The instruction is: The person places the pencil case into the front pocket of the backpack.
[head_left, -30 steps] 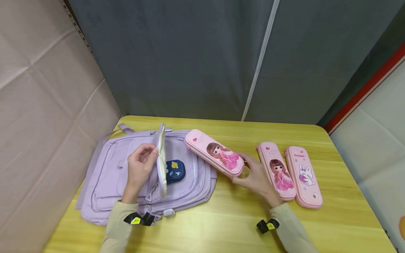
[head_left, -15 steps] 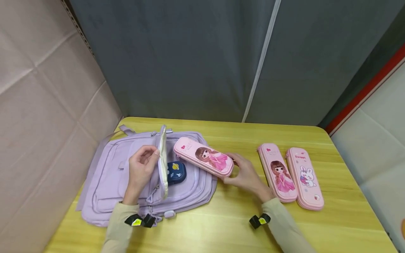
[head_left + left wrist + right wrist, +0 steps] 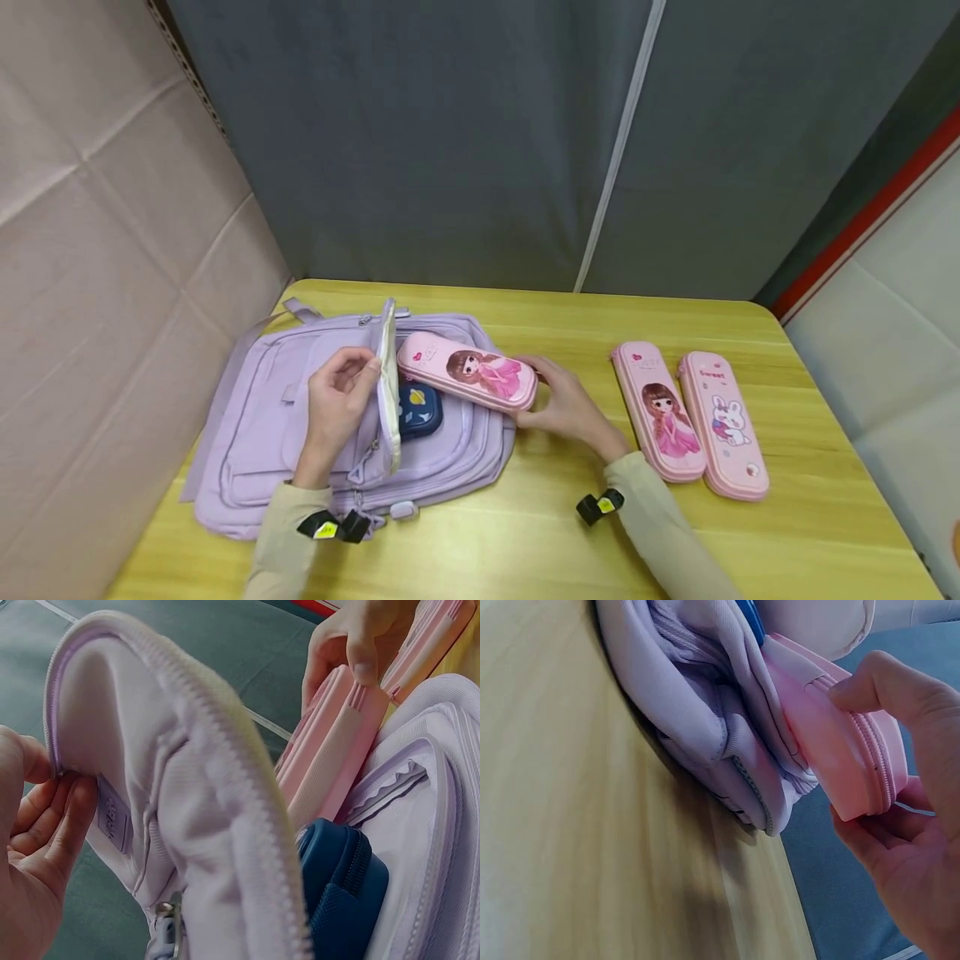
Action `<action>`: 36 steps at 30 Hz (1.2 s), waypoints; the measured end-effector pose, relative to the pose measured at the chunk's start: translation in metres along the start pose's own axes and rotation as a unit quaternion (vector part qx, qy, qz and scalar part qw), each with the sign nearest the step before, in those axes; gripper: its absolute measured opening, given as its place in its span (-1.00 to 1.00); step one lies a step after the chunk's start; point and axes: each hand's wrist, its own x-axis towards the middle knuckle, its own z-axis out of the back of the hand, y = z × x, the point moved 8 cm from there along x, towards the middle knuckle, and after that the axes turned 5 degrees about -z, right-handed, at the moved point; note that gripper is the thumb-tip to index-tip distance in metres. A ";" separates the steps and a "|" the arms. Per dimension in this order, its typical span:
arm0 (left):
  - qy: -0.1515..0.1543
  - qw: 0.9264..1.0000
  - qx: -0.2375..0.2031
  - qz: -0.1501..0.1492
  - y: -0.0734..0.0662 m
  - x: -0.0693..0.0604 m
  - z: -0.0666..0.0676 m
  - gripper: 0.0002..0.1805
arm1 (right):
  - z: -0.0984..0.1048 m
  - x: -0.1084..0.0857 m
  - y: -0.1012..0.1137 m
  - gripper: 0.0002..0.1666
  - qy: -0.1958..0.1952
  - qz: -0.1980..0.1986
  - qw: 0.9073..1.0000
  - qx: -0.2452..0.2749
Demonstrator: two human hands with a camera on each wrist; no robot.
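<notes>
A lilac backpack (image 3: 262, 417) lies flat on the table, its front pocket unzipped. My left hand (image 3: 339, 408) pinches the edge of the pocket flap (image 3: 202, 765) and holds it upright. Inside the pocket sits a dark blue case (image 3: 422, 410) with a planet print, partly hidden by the flap. My right hand (image 3: 566, 404) grips the near end of a pink pencil case (image 3: 468, 372) with a doll picture, thumb on one side and fingers on the other. The pencil case's far end is over the pocket opening, beside the blue case and close to the flap.
To the right lie another doll-print pink pencil case (image 3: 660, 412) and a pink one with a rabbit (image 3: 724, 425), side by side. The wooden table (image 3: 510, 533) meets a grey curtain (image 3: 450, 167) at the back. A pale cloth wall (image 3: 112, 292) stands on the left.
My right hand has carried the pink pencil case leftward, from the backpack's right edge to over the pocket beside the blue case. My left hand keeps holding the flap up.
</notes>
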 end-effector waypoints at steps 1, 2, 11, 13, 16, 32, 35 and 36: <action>0.001 1.000 -0.002 -0.001 0.000 0.000 0.000 -0.89 | -0.001 0.002 0.000 -0.02 0.003 0.000 1.000 0.000; 0.003 1.000 -0.004 -0.003 0.000 0.000 -0.001 -0.88 | -0.001 0.003 0.000 -0.01 0.006 0.000 1.000 0.000; 0.005 1.000 -0.012 0.000 0.002 -0.001 -0.002 -0.89 | -0.005 0.019 0.001 -0.01 0.040 0.004 0.999 0.003; 0.007 1.000 -0.012 0.001 0.002 -0.001 -0.004 -0.89 | -0.006 0.022 0.000 0.01 0.048 0.004 0.999 0.002; 0.009 1.000 -0.011 0.004 0.004 -0.001 -0.005 -0.88 | -0.006 0.027 -0.001 0.03 0.058 0.004 0.998 0.010; 0.004 1.000 -0.004 0.013 0.004 -0.002 -0.004 -0.87 | -0.015 0.040 0.007 0.00 0.039 0.024 0.996 0.079; 0.003 1.000 -0.006 0.012 0.005 -0.002 -0.003 -0.87 | -0.015 0.042 0.008 -0.02 0.020 0.035 0.996 0.082; 0.003 1.000 -0.008 0.012 0.005 -0.002 -0.004 -0.88 | -0.014 0.042 0.009 -0.04 0.013 0.041 0.996 0.080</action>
